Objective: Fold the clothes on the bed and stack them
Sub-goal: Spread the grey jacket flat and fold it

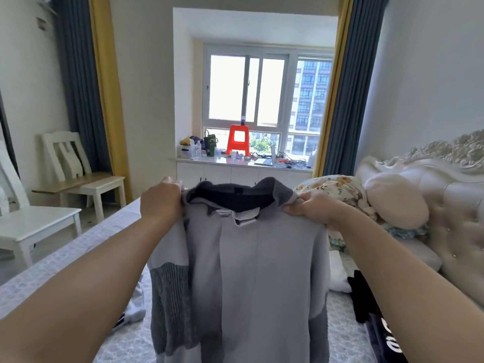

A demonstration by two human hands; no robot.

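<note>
Head view: the bed (pixel 78 258) runs under everything, its pale patterned cover bare to the left of the sweater (pixel 243 279). That grey knit hangs upright over the bed, held aloft at both shoulders, darker ribbed sleeves drooping at its sides and a dark collar on top. It looks soft, limp and fairly light, so it should sag wherever it is not supported; the shoulder seams seem the best hold for laying it flat. Right of the sweater lie a floral garment (pixel 337 189), a white one and a black one (pixel 364 297), unfolded. The left hand (pixel 161 199) pinches the left shoulder, the right hand (pixel 310 209) pinches the right; each grip is closed on cloth.
</note>
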